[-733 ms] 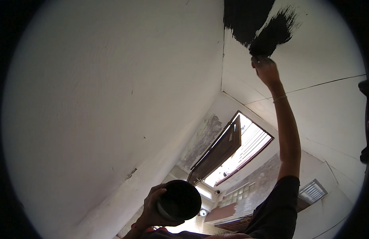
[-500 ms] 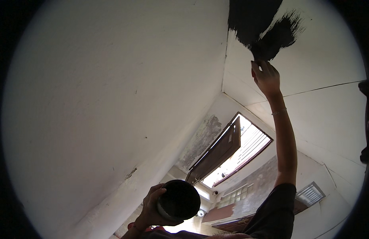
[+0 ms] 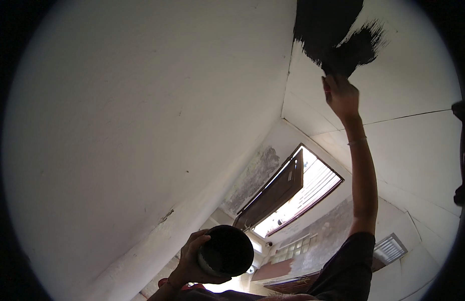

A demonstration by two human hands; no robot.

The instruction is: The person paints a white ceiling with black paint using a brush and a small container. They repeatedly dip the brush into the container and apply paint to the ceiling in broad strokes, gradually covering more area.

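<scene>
My right hand is raised high on an outstretched arm, its fingers closed on a paintbrush whose bristles merge with the black paint on the pale ceiling panel. A bit of red shows by the fingers; most of the brush is hidden. The paint has ragged, streaky edges, and one short stroke fans out to the right. Low in the view, my left hand grips the side of a round pot. Its inside looks black, and how full it is cannot be made out.
A large whitish wall with small chips fills the left. Beyond the arms are a brown shutter standing ajar, a bright barred window and a slatted vent. A dark object cuts into the right edge.
The view has shifted slightly, so the paint and my right hand appear a little farther right. My right hand stays at the paint's lower edge; my left still holds the pot.
</scene>
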